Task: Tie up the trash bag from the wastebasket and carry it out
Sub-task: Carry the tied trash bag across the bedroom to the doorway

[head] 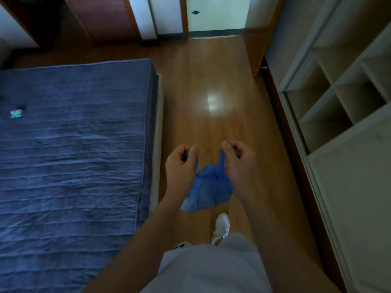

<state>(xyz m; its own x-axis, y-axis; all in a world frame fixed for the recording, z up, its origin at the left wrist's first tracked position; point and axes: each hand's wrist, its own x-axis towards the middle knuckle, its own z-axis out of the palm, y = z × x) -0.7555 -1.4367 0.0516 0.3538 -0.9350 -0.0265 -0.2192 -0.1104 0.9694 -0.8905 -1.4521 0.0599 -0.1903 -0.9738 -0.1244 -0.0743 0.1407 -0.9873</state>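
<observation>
Pale shorts [203,269] fill the bottom edge, and just past them a white sneaker [221,228] is planted on the wooden floor [211,70]. Both bare forearms reach forward over that floor. Left hand [181,163] is clenched, fingers curled tight around one twisted handle of the blue trash bag [208,190]. Right hand [238,159] matches it, pinched shut on the other handle, a little tip of blue poking out above the fingers. Handles are pulled apart, one to each fist, and the bag's crumpled body hangs between and just below the two wrists, off the floor, above the sneaker. Off to the left, a bed with a blue quilted cover [74,144] runs along the floor's edge, with a small green-and-white wrapper [16,113] near its far left side. On the right, an open closet with bare shelves [338,92]. Straight ahead, a bright doorway [218,13].
</observation>
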